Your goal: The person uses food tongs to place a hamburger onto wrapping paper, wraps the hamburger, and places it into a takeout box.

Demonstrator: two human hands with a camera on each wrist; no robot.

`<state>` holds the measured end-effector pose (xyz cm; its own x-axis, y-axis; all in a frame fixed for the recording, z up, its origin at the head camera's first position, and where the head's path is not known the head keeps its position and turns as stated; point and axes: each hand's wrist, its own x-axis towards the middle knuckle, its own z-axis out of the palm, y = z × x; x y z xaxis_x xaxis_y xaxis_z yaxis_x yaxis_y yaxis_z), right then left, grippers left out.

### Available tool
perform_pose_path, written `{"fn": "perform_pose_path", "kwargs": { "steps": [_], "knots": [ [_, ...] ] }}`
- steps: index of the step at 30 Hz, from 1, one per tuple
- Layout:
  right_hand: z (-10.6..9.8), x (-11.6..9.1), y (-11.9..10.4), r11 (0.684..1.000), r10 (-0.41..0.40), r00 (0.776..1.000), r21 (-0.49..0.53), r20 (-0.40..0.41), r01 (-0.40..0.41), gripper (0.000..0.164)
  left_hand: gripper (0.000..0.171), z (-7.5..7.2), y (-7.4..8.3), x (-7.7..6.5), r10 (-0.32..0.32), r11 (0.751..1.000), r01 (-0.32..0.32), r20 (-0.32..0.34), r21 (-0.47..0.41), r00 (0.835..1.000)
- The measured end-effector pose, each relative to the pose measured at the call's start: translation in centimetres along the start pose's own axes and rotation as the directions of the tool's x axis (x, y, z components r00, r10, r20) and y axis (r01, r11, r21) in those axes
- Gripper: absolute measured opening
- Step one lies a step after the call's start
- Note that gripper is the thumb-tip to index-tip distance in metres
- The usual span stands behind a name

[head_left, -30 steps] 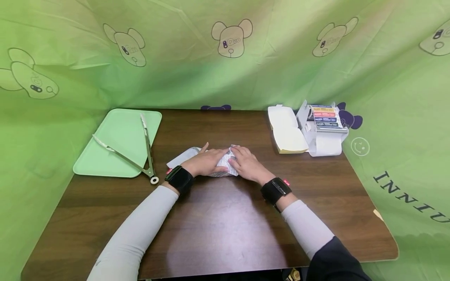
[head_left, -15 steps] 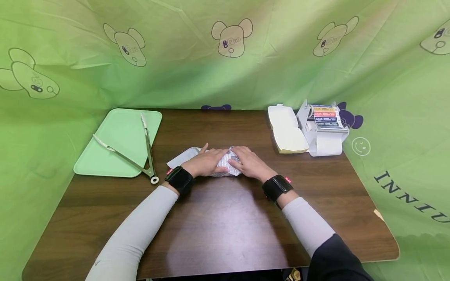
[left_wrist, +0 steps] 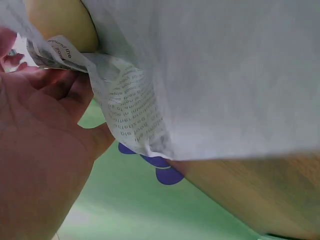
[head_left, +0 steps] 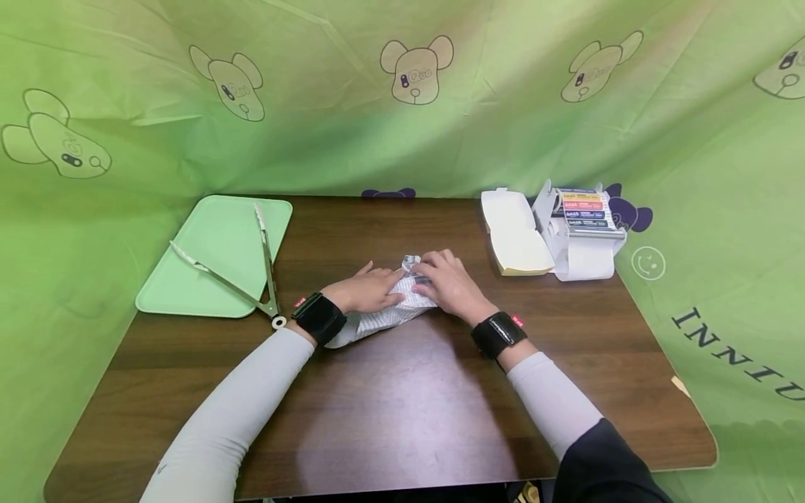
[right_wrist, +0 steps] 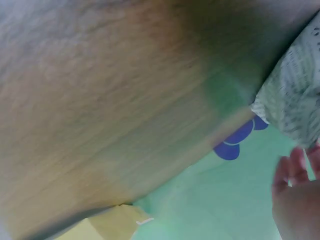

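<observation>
A newsprint-patterned wrapping paper (head_left: 383, 320) lies bunched at the middle of the table, its left end stretching toward the front under my left wrist. My left hand (head_left: 367, 290) holds the bundle from the left, thumb on the near side and fingers on the far side. From the right, my right hand (head_left: 453, 283) pinches the folded paper with bent fingers. A crumpled paper end sticks up between the hands. In the left wrist view, a smooth pale tan rounded thing (left_wrist: 65, 25) shows inside the paper, mostly hidden.
At the left, metal tongs (head_left: 267, 304) lie spread across a light green tray (head_left: 157, 297). An opened white carton (head_left: 518, 248) stands at the back right beside a dispenser (head_left: 588, 234) with colored labels and a paper roll. A green curtain (head_left: 327, 140) hangs behind the table.
The paper's left end has swung from the back left toward the front left. My right fingers have shifted slightly up and bent more, and the crumpled end now stands up between my hands.
</observation>
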<state>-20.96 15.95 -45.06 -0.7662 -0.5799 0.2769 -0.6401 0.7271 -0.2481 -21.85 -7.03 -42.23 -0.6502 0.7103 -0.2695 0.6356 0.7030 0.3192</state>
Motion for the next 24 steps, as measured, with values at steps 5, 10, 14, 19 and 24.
{"fn": "perform_pose_path", "kwargs": {
  "steps": [5, 10, 14, 19, 24],
  "knots": [
    [0.1, -0.1, -0.4, 0.995, -0.102, 0.993, -0.011, -0.066, 0.102, 0.022, 0.06, 0.1, 0.3, 0.0, -0.009, 1.0, 0.008, -0.051, -0.011, 0.999],
    [-0.3, -0.5, -0.8, 0.989, -0.141, 0.988, 0.027, -0.067, 0.143, 0.024, 0.053, 0.3, 0.4, 0.0, -0.026, 0.998, 0.022, -0.075, -0.059, 0.997],
    [-0.5, -0.8, -0.7, 0.989, -0.14, 0.989, 0.048, -0.042, 0.142, 0.027, 0.044, 0.3, 0.5, -0.2, -0.038, 0.994, 0.028, -0.093, -0.105, 0.995],
    [-0.6, -0.9, -0.5, 0.989, -0.13, 0.991, 0.074, -0.007, 0.13, 0.03, 0.038, 0.4, 0.6, -0.5, -0.055, 0.989, 0.039, -0.108, -0.14, 0.993],
    [-0.6, -1.2, -0.3, 0.99, -0.115, 0.993, 0.081, 0.009, 0.114, 0.03, 0.028, 0.6, 0.5, -0.6, -0.037, 0.989, 0.017, -0.135, -0.146, 0.99]
  ]
}}
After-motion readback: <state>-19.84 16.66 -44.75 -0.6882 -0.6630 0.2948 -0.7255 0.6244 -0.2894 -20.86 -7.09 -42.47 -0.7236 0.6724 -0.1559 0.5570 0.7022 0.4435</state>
